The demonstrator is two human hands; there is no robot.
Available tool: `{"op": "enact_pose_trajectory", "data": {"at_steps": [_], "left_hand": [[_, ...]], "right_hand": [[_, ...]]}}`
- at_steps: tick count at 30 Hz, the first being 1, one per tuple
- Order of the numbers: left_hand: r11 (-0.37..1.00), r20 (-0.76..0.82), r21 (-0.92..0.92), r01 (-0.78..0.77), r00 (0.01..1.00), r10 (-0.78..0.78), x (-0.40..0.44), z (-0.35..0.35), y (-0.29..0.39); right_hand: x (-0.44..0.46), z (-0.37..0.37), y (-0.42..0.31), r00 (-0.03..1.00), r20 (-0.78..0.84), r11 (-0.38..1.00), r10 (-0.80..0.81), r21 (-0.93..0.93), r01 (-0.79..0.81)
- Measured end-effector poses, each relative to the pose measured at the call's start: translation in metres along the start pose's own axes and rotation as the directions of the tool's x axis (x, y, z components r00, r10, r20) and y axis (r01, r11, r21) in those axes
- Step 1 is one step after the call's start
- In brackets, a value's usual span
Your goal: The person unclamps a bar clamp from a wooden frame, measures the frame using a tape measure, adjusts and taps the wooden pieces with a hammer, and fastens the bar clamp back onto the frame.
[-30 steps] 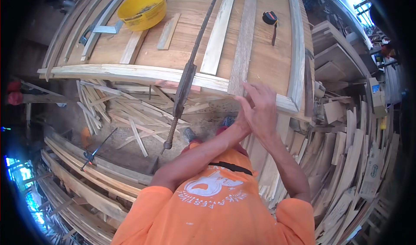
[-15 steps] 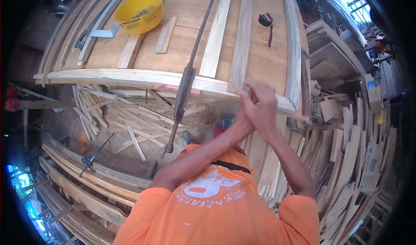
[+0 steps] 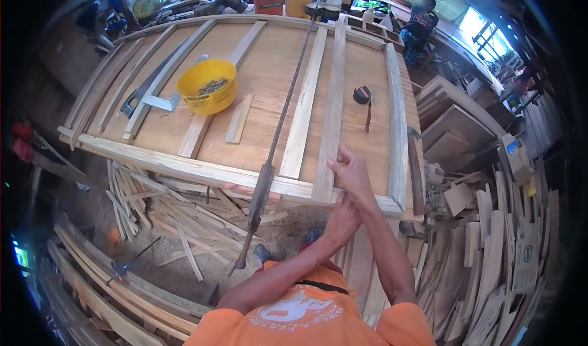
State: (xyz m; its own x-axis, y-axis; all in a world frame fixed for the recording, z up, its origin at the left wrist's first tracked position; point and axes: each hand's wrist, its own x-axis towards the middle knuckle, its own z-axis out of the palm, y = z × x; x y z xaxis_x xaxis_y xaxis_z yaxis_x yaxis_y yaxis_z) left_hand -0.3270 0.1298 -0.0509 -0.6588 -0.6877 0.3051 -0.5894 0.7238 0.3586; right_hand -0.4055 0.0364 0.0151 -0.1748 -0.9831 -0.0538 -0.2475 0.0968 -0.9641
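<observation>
My right hand point(image 3: 353, 173) is over the front right part of a wooden frame. Its thumb lies against the right edge of a grey-brown wooden slat point(image 3: 331, 122), with the fingers curled in. Whether something small is pinched there, I cannot tell. Just below, my left hand point(image 3: 343, 219) is at the outer side of the front rail point(image 3: 147, 159), its fingers bunched together and partly hidden by my right wrist. The slat's near end rests on that rail. A paler slat point(image 3: 305, 107) runs alongside to the left.
A long bar clamp point(image 3: 262, 187) crosses the frame and juts out toward me. On the panel are a yellow bucket of nails point(image 3: 208, 101), a tape measure point(image 3: 362, 95), a handsaw point(image 3: 131, 101) and a short offcut point(image 3: 239, 119). Scrap wood point(image 3: 184, 214) covers the floor. Two people are at the back.
The view has tilted up, showing the table's far side. My right hand has shifted forward from over my left hand onto the slat's edge. My left hand now sits lower, by the rail.
</observation>
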Motion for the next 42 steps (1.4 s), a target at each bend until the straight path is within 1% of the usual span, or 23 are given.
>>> {"op": "enact_pose_trajectory", "data": {"at_steps": [4, 7, 9, 12, 13, 15, 17, 18, 19, 20, 23, 26, 27, 28, 29, 30, 32, 34, 36, 37, 39, 41, 42], "left_hand": [[0.997, -0.074, 0.070, -0.010, 0.997, 0.015, 0.003, 0.009, -0.002], [0.992, 0.017, 0.125, -0.004, 1.000, 0.002, 0.004, 0.002, 0.002], [0.989, 0.119, 0.146, 0.003, 0.993, -0.021, 0.008, -0.005, 0.003], [0.990, -0.025, 0.116, 0.077, 0.997, -0.075, 0.015, -0.014, 0.008], [0.992, -0.106, 0.099, 0.083, 0.992, -0.073, 0.017, -0.025, 0.011], [0.989, -0.152, 0.088, 0.121, 0.983, -0.107, 0.002, -0.044, 0.023], [0.998, -0.205, -0.061, 0.017, 0.978, -0.030, 0.001, -0.060, 0.032], [0.998, -0.194, -0.058, 0.033, 0.980, -0.044, -0.005, -0.067, 0.040], [0.967, -0.188, -0.254, -0.013, 0.982, -0.036, -0.016, -0.077, 0.048], [0.897, -0.189, -0.437, -0.062, 0.982, -0.025, -0.022, -0.086, 0.050], [0.812, -0.154, -0.580, -0.057, 0.987, -0.040, -0.032, -0.115, 0.044], [0.731, -0.155, -0.682, 0.023, 0.972, -0.176, -0.017, -0.158, -0.001], [0.642, -0.178, -0.764, 0.062, 0.937, -0.302, 0.001, -0.176, -0.013], [0.558, -0.199, -0.825, 0.089, 0.878, -0.435, 0.015, -0.195, -0.023], [0.486, -0.200, -0.870, 0.080, 0.845, -0.497, 0.025, -0.205, -0.026], [0.421, -0.206, -0.905, 0.057, 0.808, -0.552, 0.037, -0.207, -0.032], [0.223, -0.128, -0.975, -0.001, 0.823, -0.553, 0.046, -0.197, -0.031], [0.241, -0.139, -0.970, -0.027, 0.875, -0.463, 0.028, -0.199, -0.015], [-0.051, 0.031, -0.999, 0.010, 0.899, -0.438, 0.006, -0.193, -0.002], [-0.053, 0.028, -0.999, 0.006, 0.903, -0.428, -0.002, -0.191, 0.001], [-0.002, 0.239, -0.966, 0.260, 0.887, -0.396, -0.016, -0.181, 0.005], [0.023, 0.231, -0.966, 0.257, 0.901, -0.368, -0.024, -0.163, 0.013], [0.060, 0.221, -0.965, 0.257, 0.911, -0.348, -0.029, -0.165, 0.010]], "right_hand": [[0.003, -0.005, 0.003, 0.998, 0.057, 0.992, 0.013, -0.126, -0.006], [0.000, -0.007, 0.001, 0.999, 0.033, 0.993, -0.005, 0.116, 0.001], [0.022, -0.029, 0.005, 0.998, 0.003, 0.943, -0.064, -0.328, 0.061], [0.116, -0.073, 0.016, 0.917, -0.237, 0.802, -0.320, -0.583, 0.129], [0.130, -0.079, -0.010, 0.948, -0.213, 0.851, -0.238, -0.516, 0.098], [0.202, -0.094, 0.013, 0.924, -0.205, 0.695, -0.324, -0.714, 0.085], [0.255, -0.099, 0.042, 0.894, -0.184, 0.579, -0.409, -0.810, 0.098], [0.264, -0.101, 0.043, 0.938, -0.077, 0.522, -0.339, -0.844, 0.119], [0.272, -0.102, 0.043, 0.964, 0.024, 0.464, -0.265, -0.873, 0.150], [0.282, -0.102, 0.047, 0.963, 0.028, 0.470, -0.268, -0.869, 0.157], [0.289, -0.105, 0.060, 0.958, 0.018, 0.441, -0.286, -0.885, 0.148], [0.227, -0.105, 0.010, 0.880, -0.082, 0.647, -0.467, -0.710, 0.277], [0.198, -0.109, -0.010, 0.787, 0.034, 0.599, -0.617, -0.629, 0.496], [0.133, -0.101, -0.056, 0.829, 0.107, 0.668, -0.549, -0.540, 0.512], [0.096, -0.098, -0.070, 0.730, 0.208, 0.574, -0.651, -0.494, 0.653], [0.047, -0.090, -0.092, 0.729, 0.278, 0.619, -0.626, -0.392, 0.681], [-0.046, -0.079, -0.126, 0.854, 0.335, 0.754, -0.398, -0.410, 0.513], [-0.106, -0.058, -0.148, 0.836, 0.370, 0.705, -0.405, -0.457, 0.543], [-0.149, -0.043, -0.155, 0.881, 0.333, 0.686, -0.335, -0.555, 0.470], [-0.167, -0.036, -0.155, 0.913, 0.263, 0.691, -0.314, -0.596, 0.409], [-0.194, -0.030, -0.148, 0.939, 0.187, 0.690, -0.289, -0.640, 0.340], [-0.209, -0.028, -0.137, 0.966, 0.128, 0.728, -0.223, -0.637, 0.253], [-0.214, -0.024, -0.135, 0.931, 0.151, 0.609, -0.333, -0.719, 0.335]]}}
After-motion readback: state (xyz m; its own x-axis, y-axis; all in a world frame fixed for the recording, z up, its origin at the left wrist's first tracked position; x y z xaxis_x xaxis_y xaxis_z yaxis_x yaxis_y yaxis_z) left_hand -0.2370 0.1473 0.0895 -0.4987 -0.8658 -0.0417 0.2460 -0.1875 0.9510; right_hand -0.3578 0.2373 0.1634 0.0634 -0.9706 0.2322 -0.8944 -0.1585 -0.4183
